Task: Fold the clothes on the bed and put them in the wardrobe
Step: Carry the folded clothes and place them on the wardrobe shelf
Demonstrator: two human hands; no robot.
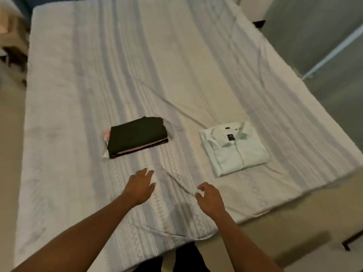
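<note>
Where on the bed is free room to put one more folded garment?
The far half of the bed, beyond the dark folded stack and the white folded shirt, is bare, as is the strip left of the stack. The gap between them is narrower. The left hand and right hand occupy the near middle.

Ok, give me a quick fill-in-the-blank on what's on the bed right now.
1. The folded shirt on the bed is ____ in colour.
2. The dark stack lies to the ____ of the shirt.
3. The left hand and right hand both hold ____.
Missing words: white; left; nothing.
</note>
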